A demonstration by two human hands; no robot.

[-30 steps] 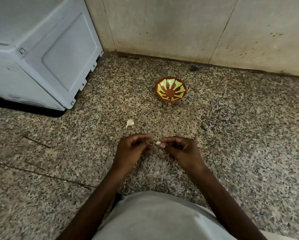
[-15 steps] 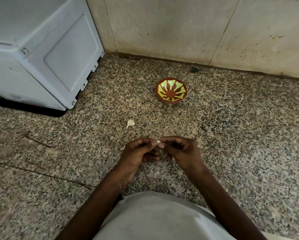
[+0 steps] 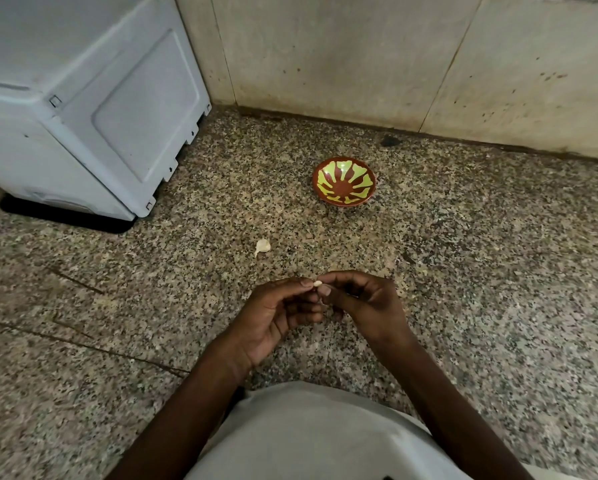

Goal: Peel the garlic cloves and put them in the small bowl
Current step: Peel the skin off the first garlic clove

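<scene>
A small pale garlic clove (image 3: pixel 317 283) shows between the fingertips of both hands, low over the speckled floor. My left hand (image 3: pixel 276 317) pinches it from the left with fingers curled and palm turned up. From the right, my right hand (image 3: pixel 363 299) pinches the same clove with thumb and forefinger. Most of the clove is hidden by the fingers. A second clove (image 3: pixel 262 246), still in its skin, lies on the floor beyond my left hand. The small brown bowl (image 3: pixel 344 181) with a yellow-green sunburst pattern sits farther ahead, near the wall, with nothing visible inside.
A light grey appliance (image 3: pixel 82 109) stands at the back left on the granite floor (image 3: pixel 481 271). A tiled wall (image 3: pixel 394 64) closes the back. A dark spot (image 3: pixel 390 141) lies at the wall's foot. My pale-clothed lap (image 3: pixel 308 434) fills the bottom.
My hands have come together, and my left hand has turned palm up. Both now pinch the clove that one second ago showed at my right fingertips.
</scene>
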